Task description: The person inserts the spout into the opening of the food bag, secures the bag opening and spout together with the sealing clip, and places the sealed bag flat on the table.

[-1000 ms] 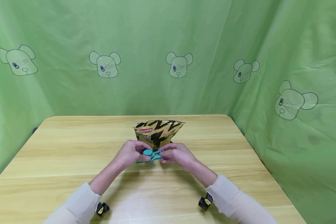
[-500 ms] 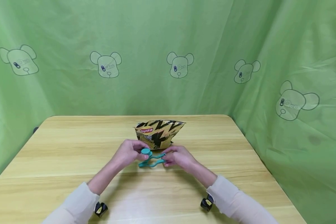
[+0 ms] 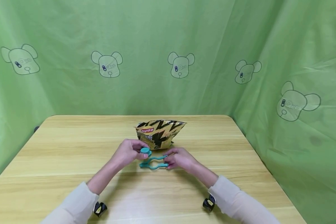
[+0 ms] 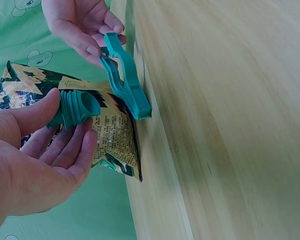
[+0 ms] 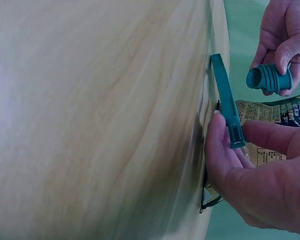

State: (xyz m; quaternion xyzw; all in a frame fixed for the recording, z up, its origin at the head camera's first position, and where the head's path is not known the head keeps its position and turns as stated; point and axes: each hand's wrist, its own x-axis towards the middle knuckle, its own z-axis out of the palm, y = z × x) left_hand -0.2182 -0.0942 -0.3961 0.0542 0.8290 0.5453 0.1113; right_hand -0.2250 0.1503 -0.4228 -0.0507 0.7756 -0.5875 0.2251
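Observation:
My left hand point(image 3: 128, 153) pinches a small teal screw-thread pouring spout point(image 4: 77, 107) with a round cap point(image 3: 145, 150) on top. The spout's hollow end shows in the right wrist view. My right hand point(image 3: 180, 158) holds a teal bag clip point(image 4: 135, 87) by its free ends, thumb and fingers at the two arms. The clip's arms are spread apart, joined at the left end, just above the table. Spout and clip are apart from each other. Right behind both hands stands a gold and black chip bag point(image 3: 159, 135), which neither hand visibly grips.
The wooden table point(image 3: 72, 149) carries the bag near its middle. A green curtain point(image 3: 145, 93) with bear-head prints hangs behind the table and along its right side. Dark wrist devices point(image 3: 100, 209) sit below both sleeves.
The clip has spread open and come away from the spout, moving slightly toward me and right with my right hand. My left hand has shifted slightly left with the spout. The bag stays put.

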